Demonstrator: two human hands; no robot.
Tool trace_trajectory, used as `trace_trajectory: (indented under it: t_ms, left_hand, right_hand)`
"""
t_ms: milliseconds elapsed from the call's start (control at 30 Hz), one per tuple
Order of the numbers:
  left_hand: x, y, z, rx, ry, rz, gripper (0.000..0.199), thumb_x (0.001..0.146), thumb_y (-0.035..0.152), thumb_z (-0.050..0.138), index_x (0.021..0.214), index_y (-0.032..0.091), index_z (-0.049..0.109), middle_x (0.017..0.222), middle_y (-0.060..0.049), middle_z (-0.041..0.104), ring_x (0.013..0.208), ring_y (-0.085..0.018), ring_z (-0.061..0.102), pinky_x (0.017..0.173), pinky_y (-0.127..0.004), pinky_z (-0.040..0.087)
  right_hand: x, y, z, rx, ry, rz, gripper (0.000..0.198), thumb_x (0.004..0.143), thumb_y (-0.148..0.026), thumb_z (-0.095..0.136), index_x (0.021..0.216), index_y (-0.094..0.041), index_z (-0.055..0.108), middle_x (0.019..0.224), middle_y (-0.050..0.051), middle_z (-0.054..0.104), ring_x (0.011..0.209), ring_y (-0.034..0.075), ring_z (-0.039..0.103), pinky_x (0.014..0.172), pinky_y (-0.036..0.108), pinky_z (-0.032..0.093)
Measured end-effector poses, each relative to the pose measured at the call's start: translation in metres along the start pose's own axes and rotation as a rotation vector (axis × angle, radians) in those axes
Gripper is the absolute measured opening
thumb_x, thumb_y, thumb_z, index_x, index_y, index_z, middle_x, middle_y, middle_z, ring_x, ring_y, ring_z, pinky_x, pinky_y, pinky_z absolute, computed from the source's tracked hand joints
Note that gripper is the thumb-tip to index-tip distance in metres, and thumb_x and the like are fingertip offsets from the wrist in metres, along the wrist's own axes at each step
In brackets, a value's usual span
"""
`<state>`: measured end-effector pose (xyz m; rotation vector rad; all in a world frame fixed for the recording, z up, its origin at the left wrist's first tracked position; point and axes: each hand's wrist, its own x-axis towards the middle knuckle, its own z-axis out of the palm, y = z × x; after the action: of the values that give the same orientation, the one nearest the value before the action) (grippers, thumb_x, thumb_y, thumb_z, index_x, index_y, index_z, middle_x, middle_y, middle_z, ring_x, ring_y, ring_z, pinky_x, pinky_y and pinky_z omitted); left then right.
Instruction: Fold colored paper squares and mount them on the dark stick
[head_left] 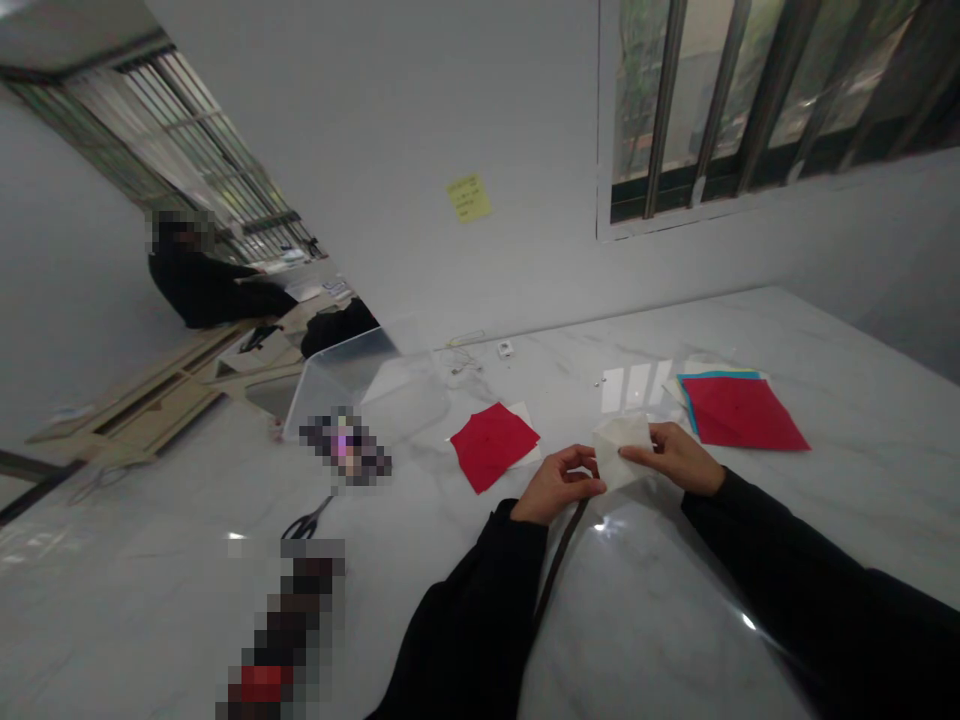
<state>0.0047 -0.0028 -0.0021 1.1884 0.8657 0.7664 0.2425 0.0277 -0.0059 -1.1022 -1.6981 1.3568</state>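
A small cream-white sheet [616,438], paper or thin cloth, is held up just above the marble-patterned table. My left hand [556,485] pinches its left side with thumb and fingers. On the opposite side, my right hand [684,458] grips it, thumb lying across the front. A dark narrow strip [562,555] runs down from beneath my left hand; I cannot tell what it is. Left of my hands lies a red sheet [495,447] over white ones. Beyond my right hand, another red sheet [742,412] tops a stack with a blue sheet [720,376] and pale sheets.
Scissors [301,526] with dark handles lie to the left, near a pixelated item [346,445]. A clear plastic box [337,375] stands behind. A small white object [505,349] rests by the wall, which bears a yellow note [469,198]. A person [195,280] sits far left.
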Motion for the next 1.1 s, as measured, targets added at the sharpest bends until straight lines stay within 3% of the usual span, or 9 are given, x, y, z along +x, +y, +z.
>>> trace_trajectory:
  t_ms: [167, 333, 533, 600, 667, 733, 800, 967, 1100]
  left_hand:
    - [0.001, 0.001, -0.01, 0.14, -0.033, -0.045, 0.044, 0.071, 0.03, 0.078, 0.113, 0.019, 0.071, 0.099, -0.008, 0.07, 0.081, -0.017, 0.063, 0.077, -0.03, 0.046]
    - [0.008, -0.005, -0.015, 0.065, 0.223, 0.013, 0.043, 0.07, 0.033, 0.08, 0.11, 0.017, 0.072, 0.103, -0.01, 0.072, 0.091, -0.02, 0.064, 0.083, -0.032, 0.046]
    - [0.011, -0.007, -0.016, -0.081, 0.296, 0.016, 0.045, 0.066, 0.035, 0.084, 0.104, 0.014, 0.072, 0.097, -0.01, 0.072, 0.086, -0.018, 0.065, 0.08, -0.03, 0.047]
    - [0.011, -0.006, -0.014, -0.106, 0.303, 0.02, 0.045, 0.064, 0.035, 0.085, 0.101, 0.014, 0.072, 0.096, -0.009, 0.072, 0.084, -0.017, 0.065, 0.079, -0.029, 0.048]
    - [0.011, -0.005, -0.013, -0.128, 0.34, 0.039, 0.045, 0.063, 0.036, 0.086, 0.099, 0.015, 0.071, 0.095, -0.008, 0.072, 0.082, -0.017, 0.065, 0.078, -0.029, 0.048]
    - [0.011, -0.004, -0.012, -0.147, 0.387, 0.057, 0.044, 0.062, 0.036, 0.086, 0.098, 0.015, 0.071, 0.096, -0.008, 0.072, 0.081, -0.016, 0.065, 0.078, -0.028, 0.048]
    - [0.012, -0.004, -0.012, -0.163, 0.411, 0.061, 0.044, 0.062, 0.035, 0.086, 0.098, 0.016, 0.07, 0.096, -0.008, 0.073, 0.08, -0.016, 0.065, 0.077, -0.028, 0.049]
    - [0.013, -0.006, -0.013, -0.15, 0.396, 0.068, 0.041, 0.064, 0.035, 0.085, 0.098, 0.016, 0.07, 0.098, -0.008, 0.073, 0.081, -0.016, 0.065, 0.078, -0.028, 0.048]
    - [0.013, -0.009, -0.014, -0.118, 0.397, 0.07, 0.04, 0.065, 0.034, 0.084, 0.098, 0.016, 0.07, 0.097, -0.007, 0.072, 0.081, -0.015, 0.064, 0.076, -0.026, 0.046]
  right_hand:
    - [0.009, 0.012, -0.005, 0.006, 0.116, 0.022, 0.045, 0.081, -0.053, 0.068, 0.106, -0.016, 0.071, 0.103, 0.01, 0.075, 0.089, 0.028, 0.071, 0.075, 0.038, 0.057]
    - [0.018, 0.027, -0.003, -0.039, 0.446, 0.012, 0.076, 0.084, -0.055, 0.062, 0.143, -0.012, 0.04, 0.102, 0.011, 0.074, 0.094, 0.025, 0.068, 0.082, 0.038, 0.053]
    - [0.019, 0.03, 0.0, -0.081, 0.481, 0.064, 0.083, 0.084, -0.065, 0.056, 0.144, -0.01, 0.04, 0.062, -0.003, 0.062, 0.059, 0.017, 0.059, 0.059, 0.028, 0.046]
    - [0.016, 0.024, 0.002, -0.058, 0.378, 0.074, 0.071, 0.085, -0.068, 0.051, 0.127, -0.011, 0.058, 0.055, -0.004, 0.056, 0.052, 0.014, 0.052, 0.054, 0.026, 0.04]
    - [0.012, 0.017, 0.005, -0.055, 0.094, 0.084, 0.063, 0.086, -0.07, 0.045, 0.094, -0.013, 0.071, 0.049, -0.004, 0.049, 0.046, 0.012, 0.045, 0.049, 0.025, 0.035]
    - [0.009, 0.012, 0.011, -0.078, -0.189, 0.075, 0.065, 0.086, -0.071, 0.044, 0.063, -0.016, 0.066, 0.044, -0.003, 0.043, 0.042, 0.01, 0.037, 0.047, 0.025, 0.029]
    - [0.008, 0.01, 0.016, -0.109, -0.268, 0.04, 0.065, 0.086, -0.07, 0.045, 0.052, -0.017, 0.058, 0.043, -0.003, 0.04, 0.042, 0.009, 0.032, 0.046, 0.026, 0.025]
    - [0.016, 0.021, 0.017, -0.175, 0.013, 0.004, 0.056, 0.088, -0.064, 0.047, 0.058, -0.018, 0.057, 0.048, -0.004, 0.041, 0.046, 0.01, 0.036, 0.048, 0.025, 0.025]
    - [0.021, 0.033, 0.005, -0.09, 0.266, 0.057, 0.046, 0.083, -0.063, 0.054, 0.087, -0.018, 0.062, 0.051, -0.006, 0.045, 0.047, 0.011, 0.039, 0.047, 0.023, 0.026]
